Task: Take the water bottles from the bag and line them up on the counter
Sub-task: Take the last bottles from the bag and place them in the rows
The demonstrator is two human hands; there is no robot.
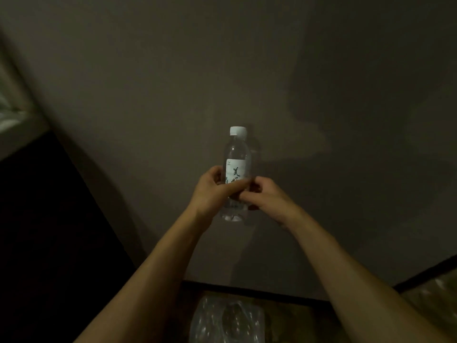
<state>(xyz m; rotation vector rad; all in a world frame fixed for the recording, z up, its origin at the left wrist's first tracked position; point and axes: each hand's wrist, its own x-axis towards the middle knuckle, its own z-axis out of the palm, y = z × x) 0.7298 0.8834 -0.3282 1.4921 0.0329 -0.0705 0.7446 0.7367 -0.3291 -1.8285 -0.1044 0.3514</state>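
A clear water bottle (236, 154) with a white cap and a white label stands upright in the air at mid-frame, in front of a grey wall. My left hand (212, 191) grips its lower body from the left, thumb across the label. My right hand (264, 196) holds the same bottle from the right with curled fingers. A clear plastic bag (226, 320) lies crumpled below, at the bottom edge, on a brownish counter (306, 318). Whether the bag holds more bottles is not visible in the dim light.
The grey wall (247, 70) fills most of the view. A dark panel (49, 231) stands at the left, with a pale ledge (14, 125) above it. More plastic wrap (435, 293) shows at the right edge.
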